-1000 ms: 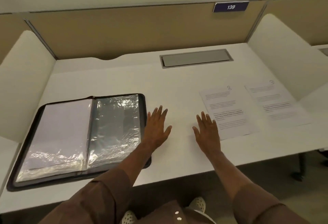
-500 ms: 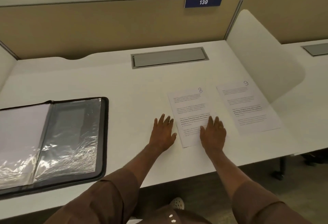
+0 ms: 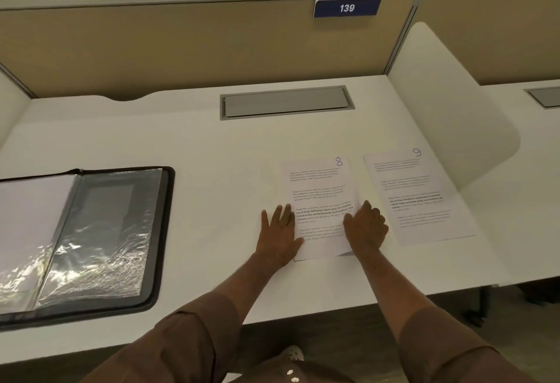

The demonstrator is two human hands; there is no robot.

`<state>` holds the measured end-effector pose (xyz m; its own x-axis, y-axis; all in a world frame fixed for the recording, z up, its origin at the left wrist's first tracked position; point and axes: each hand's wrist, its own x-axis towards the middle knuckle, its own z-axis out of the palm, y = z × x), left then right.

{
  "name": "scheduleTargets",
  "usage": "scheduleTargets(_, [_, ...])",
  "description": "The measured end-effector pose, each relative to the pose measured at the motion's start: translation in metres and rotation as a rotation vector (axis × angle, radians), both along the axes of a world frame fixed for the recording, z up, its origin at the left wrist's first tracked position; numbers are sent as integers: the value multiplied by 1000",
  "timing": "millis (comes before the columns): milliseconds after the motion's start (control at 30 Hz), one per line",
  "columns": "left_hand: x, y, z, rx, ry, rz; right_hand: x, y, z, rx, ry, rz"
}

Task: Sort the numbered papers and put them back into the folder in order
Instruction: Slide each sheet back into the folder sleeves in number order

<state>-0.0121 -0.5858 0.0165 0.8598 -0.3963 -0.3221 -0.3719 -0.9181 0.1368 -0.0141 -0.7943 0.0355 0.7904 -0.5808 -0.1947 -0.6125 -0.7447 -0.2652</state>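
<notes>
Since half a second ago, the right hand [image 3: 365, 226] has slid to the right edge of the paper marked 8 [image 3: 318, 194] at centre frame, and that edge now seems to lift off the desk. The left hand [image 3: 280, 229] has moved rightward onto the sheet's left edge.

Both arms extend from bottom of frame toward centre-right, brown sleeves pushed up to the forearms. Left hand [image 3: 280, 232] lies flat, palm down, fingers spread and pointing to the top of frame, thumb out to the right. Right hand [image 3: 366, 226] sits just right of it, knuckles raised, fingers curled down and inward to the left. Hands near each other, not touching.
</notes>
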Motion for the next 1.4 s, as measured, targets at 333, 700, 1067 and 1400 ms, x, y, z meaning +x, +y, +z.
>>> scheduleTargets(333, [7, 13, 8, -31, 22, -14, 23, -39, 6, 748, -48, -281])
scheduleTargets(700, [8, 68, 3, -730, -32, 347, -2, -7, 11, 855, -258, -167])
scheduleTargets(1067, [-28, 175, 49, -1497, 269, 1103, -18, 123, 15, 1165, -367, -192])
scheduleTargets(1400, [-66, 275, 80, -1876, 368, 1246, -16, 279, 38, 1237, -386, -138])
